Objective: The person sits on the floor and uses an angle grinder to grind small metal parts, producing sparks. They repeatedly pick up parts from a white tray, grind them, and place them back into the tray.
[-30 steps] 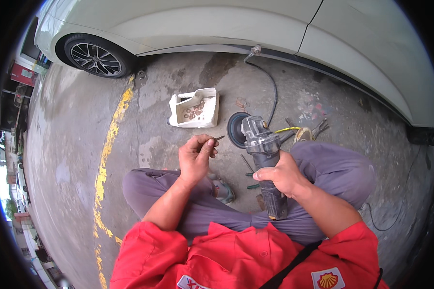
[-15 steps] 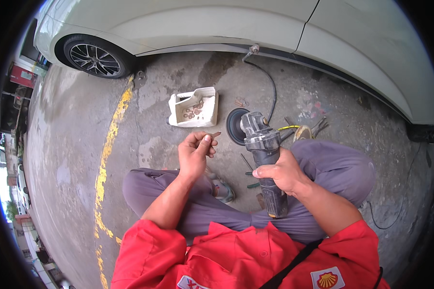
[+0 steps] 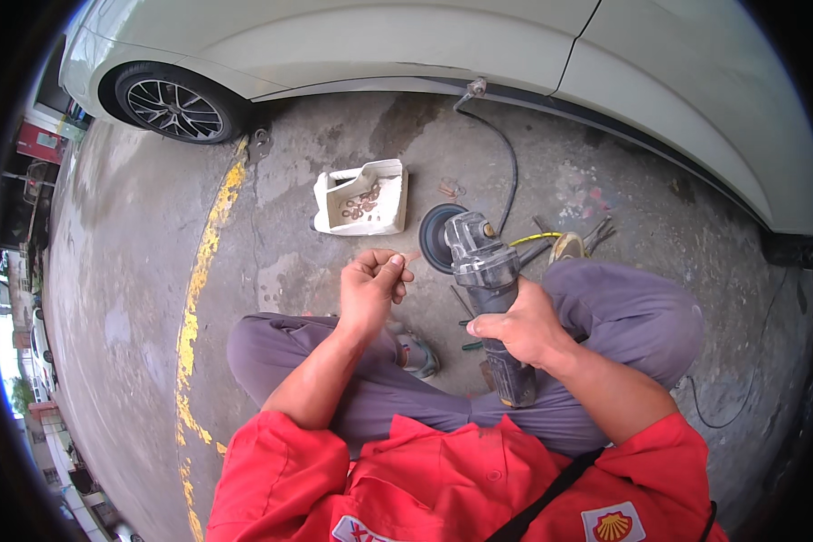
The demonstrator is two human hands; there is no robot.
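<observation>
My right hand (image 3: 520, 327) is wrapped round the body of a dusty black angle grinder (image 3: 486, 262). A round dark disc (image 3: 435, 238) sits on the grinder's head, facing toward my left hand. My left hand (image 3: 370, 287) pinches a small flat copper-coloured piece (image 3: 412, 257) between thumb and fingers. That piece points at the disc, with a small gap between them; its full shape is partly covered by my fingers. Beyond my left hand stands a cut-open white plastic jug (image 3: 390, 210) holding several small copper-coloured links (image 3: 361, 206).
A few thin copper-coloured pieces (image 3: 451, 188) lie on the concrete past the disc. A black hose (image 3: 513, 172) runs from the white car (image 3: 379, 45) toward the grinder. Tools (image 3: 596, 235) lie beside my right shoe (image 3: 566, 247). Green-handled pliers (image 3: 472, 345) rest between my legs.
My left hand has moved slightly right with the copper-coloured piece, while the grinder has shifted a little left. The disc and the piece are closer together.
</observation>
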